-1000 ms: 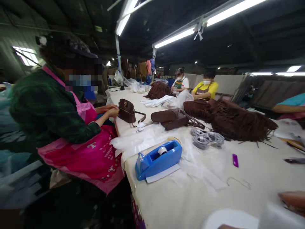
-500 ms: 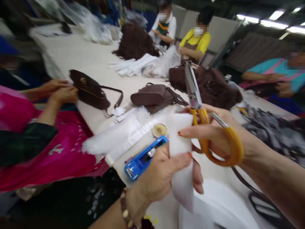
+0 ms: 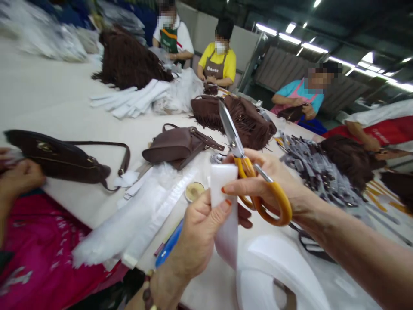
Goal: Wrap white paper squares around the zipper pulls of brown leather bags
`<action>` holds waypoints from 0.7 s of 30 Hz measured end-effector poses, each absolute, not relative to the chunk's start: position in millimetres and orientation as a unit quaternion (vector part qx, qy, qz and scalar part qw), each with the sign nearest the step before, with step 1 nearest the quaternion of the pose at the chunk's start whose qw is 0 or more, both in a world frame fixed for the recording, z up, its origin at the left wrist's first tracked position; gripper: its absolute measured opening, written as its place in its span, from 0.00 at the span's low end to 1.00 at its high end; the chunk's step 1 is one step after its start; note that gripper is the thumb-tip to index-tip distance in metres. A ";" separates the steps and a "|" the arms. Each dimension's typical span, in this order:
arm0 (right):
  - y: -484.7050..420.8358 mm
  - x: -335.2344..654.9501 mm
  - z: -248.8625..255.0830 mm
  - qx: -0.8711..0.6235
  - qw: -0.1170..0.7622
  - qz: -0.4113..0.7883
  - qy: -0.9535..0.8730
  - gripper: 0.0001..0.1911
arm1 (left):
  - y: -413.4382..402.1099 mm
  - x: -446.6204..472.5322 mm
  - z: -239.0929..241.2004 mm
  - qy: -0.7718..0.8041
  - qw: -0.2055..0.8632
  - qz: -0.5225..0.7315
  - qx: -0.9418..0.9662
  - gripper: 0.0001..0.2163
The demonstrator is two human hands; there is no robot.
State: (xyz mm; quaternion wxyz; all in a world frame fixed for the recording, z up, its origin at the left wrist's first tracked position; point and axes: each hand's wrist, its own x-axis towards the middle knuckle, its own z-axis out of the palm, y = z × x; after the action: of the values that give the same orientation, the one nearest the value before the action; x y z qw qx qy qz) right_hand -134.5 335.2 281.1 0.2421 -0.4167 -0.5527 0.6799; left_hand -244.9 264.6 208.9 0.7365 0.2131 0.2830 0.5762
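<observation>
You pinch one white strip [image 3: 226,224] between your left hand's [image 3: 200,232] thumb and fingers, above the table's [image 3: 58,99] near edge. Its long axis is upright and it runs down to one roll [image 3: 284,262]. Your right hand [image 3: 274,189] is closed through the handles of one pair of orange scissors [image 3: 247,165], forefinger touching the strip's top. The blades are together and point up and away. One round tin [image 3: 194,190] sits behind; I cannot tell its contents.

Pale table [image 3: 48,99] with white roll [image 3: 290,267], brown handbag [image 3: 176,146], fringed bag [image 3: 248,122], white sheets [image 3: 129,99].

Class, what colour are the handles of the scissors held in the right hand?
Yellow-orange handles on the scissors, best seen in the head view.
</observation>
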 end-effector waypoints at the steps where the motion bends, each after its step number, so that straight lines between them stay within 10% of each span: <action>1: 337.6 -130.7 276.2 -0.428 0.232 0.688 -0.538 0.18 | 265.1 -241.7 209.1 0.285 0.748 0.566 0.198 0.10; 21: 366.4 -160.1 192.9 -0.227 -0.129 0.634 -0.728 0.23 | 197.5 -326.3 154.4 0.539 0.547 0.640 0.006 0.10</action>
State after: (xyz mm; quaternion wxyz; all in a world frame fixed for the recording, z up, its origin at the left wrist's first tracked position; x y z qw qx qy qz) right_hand -160.1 366.4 192.9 -0.1286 -0.2268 -0.7279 0.6342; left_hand -326.3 197.5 154.4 0.5474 0.0055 0.5387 0.6404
